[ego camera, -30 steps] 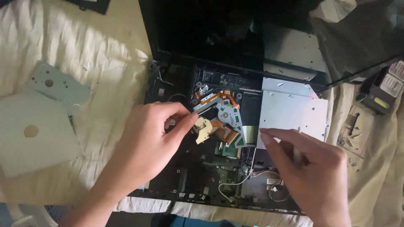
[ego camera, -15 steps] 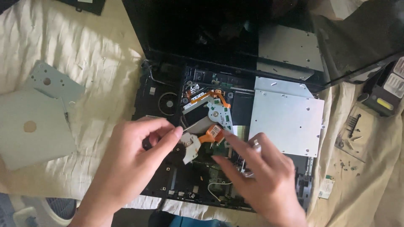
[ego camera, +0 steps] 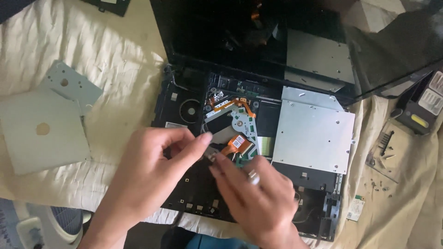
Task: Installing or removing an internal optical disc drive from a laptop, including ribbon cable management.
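Note:
An opened black laptop base (ego camera: pixel 184 99) lies on a cream cloth, its dark screen (ego camera: pixel 230 32) tilted back. Inside sit a silver heat-sink plate with copper pipes (ego camera: pixel 235 121) and a silver optical drive (ego camera: pixel 314 133). My left hand (ego camera: pixel 152 173) pinches a small metal part (ego camera: pixel 210 153) over the middle of the base. My right hand (ego camera: pixel 258 200), a ring on one finger, meets it there, its fingertips touching the same part. What lies under both hands is hidden.
Two pale grey metal cover plates (ego camera: pixel 41 131) lie on the cloth at the left. A black battery pack (ego camera: pixel 422 108), loose screws and a small black strip (ego camera: pixel 385 143) lie at the right. A white fan (ego camera: pixel 50 226) stands at the lower left corner.
My right hand has moved left from the laptop's right side to meet my left hand over the middle. The left hand has sunk slightly, still pinching the small part.

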